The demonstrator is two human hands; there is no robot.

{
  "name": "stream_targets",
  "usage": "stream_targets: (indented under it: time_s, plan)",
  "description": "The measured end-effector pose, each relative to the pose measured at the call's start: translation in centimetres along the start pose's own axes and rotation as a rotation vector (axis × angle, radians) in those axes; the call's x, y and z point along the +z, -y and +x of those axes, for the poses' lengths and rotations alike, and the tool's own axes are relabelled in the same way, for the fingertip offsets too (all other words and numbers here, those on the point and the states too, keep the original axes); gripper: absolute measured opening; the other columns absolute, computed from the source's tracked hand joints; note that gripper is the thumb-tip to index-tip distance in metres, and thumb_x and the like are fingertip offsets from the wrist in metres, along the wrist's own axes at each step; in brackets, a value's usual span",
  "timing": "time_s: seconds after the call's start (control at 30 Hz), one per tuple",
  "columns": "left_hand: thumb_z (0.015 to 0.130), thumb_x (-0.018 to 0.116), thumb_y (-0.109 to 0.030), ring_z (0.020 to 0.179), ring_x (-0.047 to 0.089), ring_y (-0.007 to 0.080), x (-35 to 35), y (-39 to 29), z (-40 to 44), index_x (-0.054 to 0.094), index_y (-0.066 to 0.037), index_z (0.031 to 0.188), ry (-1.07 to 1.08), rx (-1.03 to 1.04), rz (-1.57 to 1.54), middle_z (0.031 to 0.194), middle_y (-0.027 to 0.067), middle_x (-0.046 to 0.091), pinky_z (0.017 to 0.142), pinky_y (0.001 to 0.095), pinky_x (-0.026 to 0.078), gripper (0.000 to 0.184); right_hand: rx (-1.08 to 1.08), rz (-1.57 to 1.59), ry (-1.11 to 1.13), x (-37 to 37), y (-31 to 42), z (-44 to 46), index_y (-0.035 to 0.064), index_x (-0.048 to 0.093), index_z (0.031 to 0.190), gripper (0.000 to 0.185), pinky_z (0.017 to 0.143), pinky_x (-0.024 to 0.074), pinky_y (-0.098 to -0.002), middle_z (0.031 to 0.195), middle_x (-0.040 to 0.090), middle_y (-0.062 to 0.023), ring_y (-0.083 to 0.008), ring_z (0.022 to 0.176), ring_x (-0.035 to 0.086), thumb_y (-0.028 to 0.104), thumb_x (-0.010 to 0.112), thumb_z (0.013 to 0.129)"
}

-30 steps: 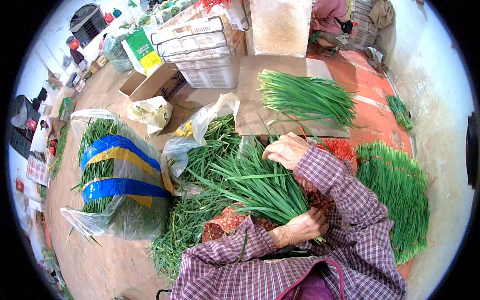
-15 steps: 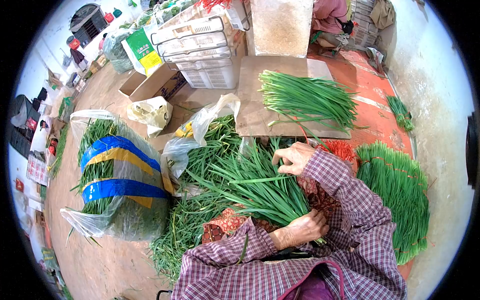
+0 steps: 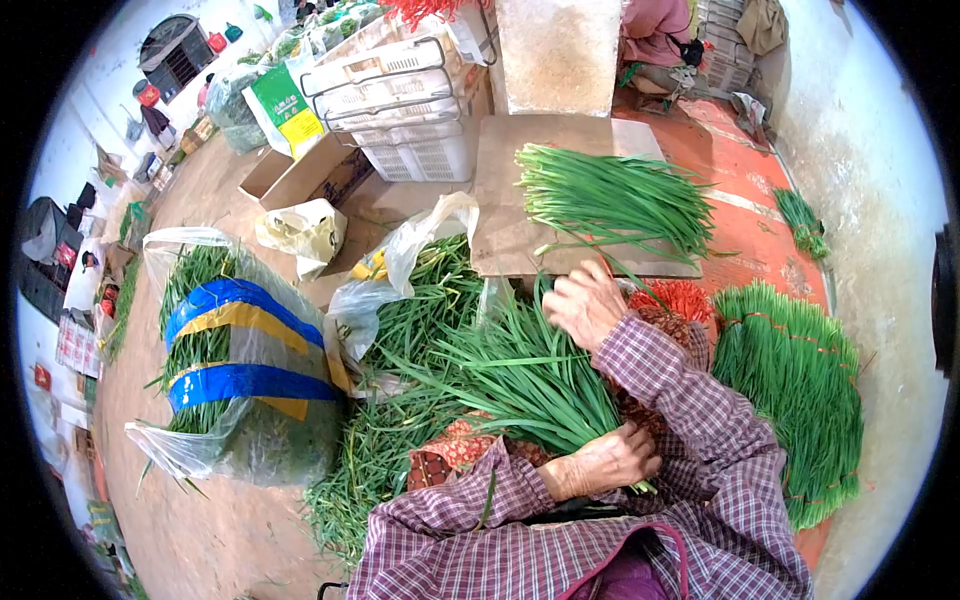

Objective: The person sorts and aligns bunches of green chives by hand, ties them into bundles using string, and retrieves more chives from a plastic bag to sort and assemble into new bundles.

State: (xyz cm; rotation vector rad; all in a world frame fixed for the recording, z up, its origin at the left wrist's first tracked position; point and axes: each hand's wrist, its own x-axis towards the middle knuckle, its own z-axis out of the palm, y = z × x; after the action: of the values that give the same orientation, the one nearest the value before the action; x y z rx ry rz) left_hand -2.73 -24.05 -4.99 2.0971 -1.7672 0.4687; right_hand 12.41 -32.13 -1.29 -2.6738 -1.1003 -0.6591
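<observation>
My left hand (image 3: 608,462) is closed round the lower stems of a loose bunch of garlic chives (image 3: 530,375), whose leaves fan up and left across my lap. Past the bunch's upper right side, my right hand (image 3: 587,303) has its fingers curled down on some chive leaves near the tips; the fingertips are partly hidden. Under and left of the bunch spreads a heap of loose chives (image 3: 390,440), reaching into an open plastic bag (image 3: 440,222). Ahead, on a cardboard-topped surface (image 3: 500,215), lies a neat pile of chives (image 3: 615,200).
Banded chive bundles (image 3: 790,400) stand at my right beside red ties (image 3: 672,300). A taped bag of chives (image 3: 260,370) sits at left. Beyond are a cardboard box (image 3: 310,170), white crates (image 3: 400,110) and another person (image 3: 655,45). A wall (image 3: 850,130) borders the right.
My right hand has shifted slightly up, and its fingers have turned from a loose curl to bent down over the leaf tips. My left hand keeps its hold on the stems.
</observation>
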Motion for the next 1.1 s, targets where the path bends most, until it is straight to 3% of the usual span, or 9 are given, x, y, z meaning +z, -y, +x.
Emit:
stream_targets:
  time_s: [0.13, 0.23, 0.3, 0.43, 0.53, 0.77, 0.87, 0.93, 1.1]
  plan:
    - [0.065, 0.069, -0.013, 0.072, 0.059, 0.0210, -3.2, 1.6, 0.1, 0.053, -0.008, 0.080, -0.031, -0.060, -0.270, 0.073, 0.0056, 0.055, 0.066, 0.0346, 0.052, 0.022, 0.183, 0.222, -0.110, -0.4, -1.4, 2.0, 0.0130, 0.063, 0.082, 0.017, 0.089, 0.0415, -0.0429, 0.081, 0.063, -0.0040, -0.0236, 0.081, 0.061, 0.030, 0.066, 0.081]
    - [0.065, 0.072, -0.010, 0.070, 0.062, 0.0203, -10.3, 6.7, -1.7, 0.060, -0.007, 0.084, -0.433, -0.348, -0.700, 0.076, 0.0069, 0.063, 0.066, 0.0329, 0.053, 0.023, 0.379, 0.739, -0.123, -2.1, -1.8, 3.4, 0.0088, 0.068, 0.093, 0.018, 0.078, 0.0492, -0.0384, 0.087, 0.068, -0.0045, -0.0222, 0.073, 0.064, 0.024, 0.061, 0.089]
    - [0.068, 0.076, -0.015, 0.073, 0.064, 0.0190, -14.9, 9.6, -4.3, 0.060, -0.009, 0.082, -0.735, -0.660, -1.084, 0.083, 0.0075, 0.067, 0.069, 0.0341, 0.054, 0.022, 0.370, 1.066, -0.126, -3.3, -1.3, 4.3, 0.0095, 0.060, 0.117, 0.035, 0.087, 0.0489, -0.0356, 0.102, 0.066, -0.0063, -0.0189, 0.092, 0.062, 0.029, 0.064, 0.088]
    - [0.073, 0.068, -0.014, 0.072, 0.049, 0.0168, -19.1, 13.7, -7.5, 0.050, -0.014, 0.092, -1.187, -0.378, -1.457, 0.074, -0.0010, 0.047, 0.083, 0.0365, 0.046, 0.026, 0.142, 1.286, -0.050, -4.2, 1.8, 7.2, 0.0136, 0.030, 0.145, 0.088, 0.102, 0.0409, -0.0434, 0.131, 0.052, -0.0135, -0.0270, 0.119, 0.050, 0.046, 0.075, 0.076]
    - [0.077, 0.066, -0.014, 0.075, 0.044, 0.0128, -20.8, 14.5, -8.2, 0.049, -0.016, 0.098, -1.341, -0.229, -1.476, 0.079, -0.0041, 0.044, 0.087, 0.0329, 0.042, 0.027, -0.063, 1.067, 0.041, -4.5, 4.6, 8.6, 0.0135, 0.025, 0.146, 0.099, 0.105, 0.0381, -0.0445, 0.134, 0.050, -0.0165, -0.0314, 0.124, 0.048, 0.045, 0.080, 0.071]
    - [0.079, 0.066, -0.015, 0.077, 0.048, 0.0132, -25.5, 16.4, -14.0, 0.050, -0.016, 0.101, -1.459, -0.083, -1.334, 0.081, -0.0036, 0.047, 0.091, 0.0329, 0.044, 0.027, 0.168, 0.330, 0.419, 0.9, 1.5, 2.0, 0.0118, 0.059, 0.117, 0.046, 0.071, 0.0523, -0.0461, 0.075, 0.063, -0.0179, -0.0351, 0.075, 0.065, 0.039, 0.067, 0.081]
    - [0.080, 0.065, -0.014, 0.080, 0.050, 0.0135, -27.0, 16.8, -14.7, 0.050, -0.016, 0.102, -1.446, -0.109, -1.240, 0.083, -0.0032, 0.047, 0.093, 0.0331, 0.043, 0.026, 0.303, 0.249, 0.408, -1.2, -2.3, 0.4, 0.0133, 0.060, 0.120, 0.036, 0.080, 0.0525, -0.0433, 0.105, 0.067, -0.0166, -0.0304, 0.091, 0.065, 0.028, 0.062, 0.086]
    - [0.081, 0.065, -0.013, 0.079, 0.047, 0.0129, -27.4, 16.6, -13.9, 0.050, -0.014, 0.101, -1.415, -0.120, -1.221, 0.084, -0.0031, 0.046, 0.091, 0.0309, 0.042, 0.025, 0.401, 0.351, 0.063, -2.7, -3.5, 1.0, 0.0115, 0.058, 0.123, 0.041, 0.085, 0.0519, -0.0414, 0.116, 0.064, -0.0149, -0.0283, 0.097, 0.064, 0.029, 0.063, 0.086]
    - [0.080, 0.065, -0.013, 0.073, 0.042, 0.0115, -26.4, 16.7, -11.5, 0.047, -0.015, 0.099, -1.266, -0.047, -1.331, 0.076, -0.0045, 0.041, 0.087, 0.0319, 0.043, 0.026, 0.210, 0.742, -0.210, -9.7, 0.0, 6.4, 0.0094, 0.055, 0.126, 0.046, 0.090, 0.0515, -0.0413, 0.119, 0.061, -0.0171, -0.0284, 0.101, 0.063, 0.037, 0.059, 0.090]
